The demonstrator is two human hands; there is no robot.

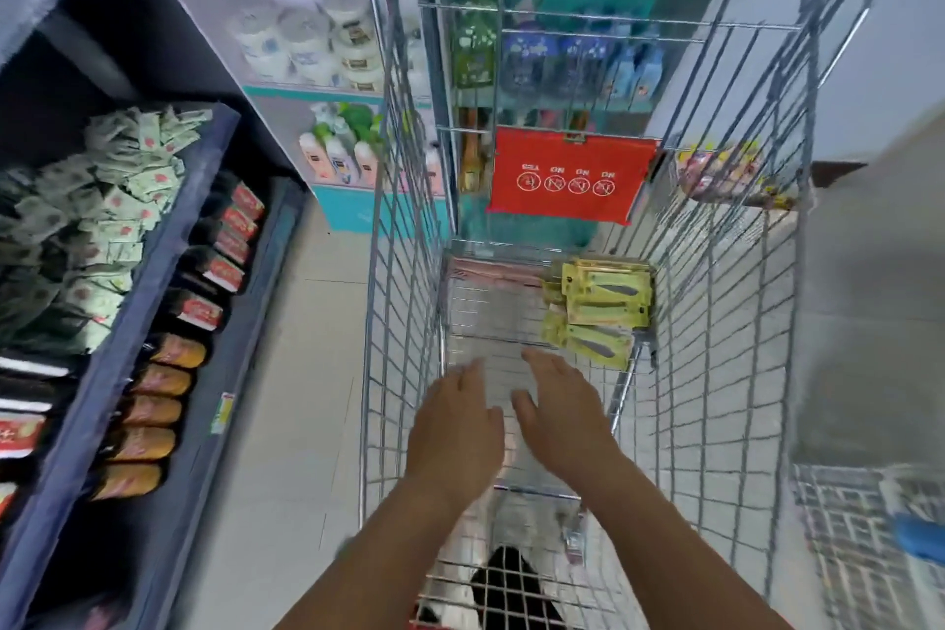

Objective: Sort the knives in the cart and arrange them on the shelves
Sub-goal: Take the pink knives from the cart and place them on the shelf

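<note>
Print on yellow knife packs (601, 304) blurring out, unreadable; packs lying piled at far right of wire cart (404, 322) floor. Left hand (455, 430) and right hand (560, 407) reaching down into cart side by side, palms down, fingers extended, holding nothing, short of packs.

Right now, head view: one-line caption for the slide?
Both open hands, left and right, reach into a wire cart toward yellow knife packs lying at its far right.
</note>
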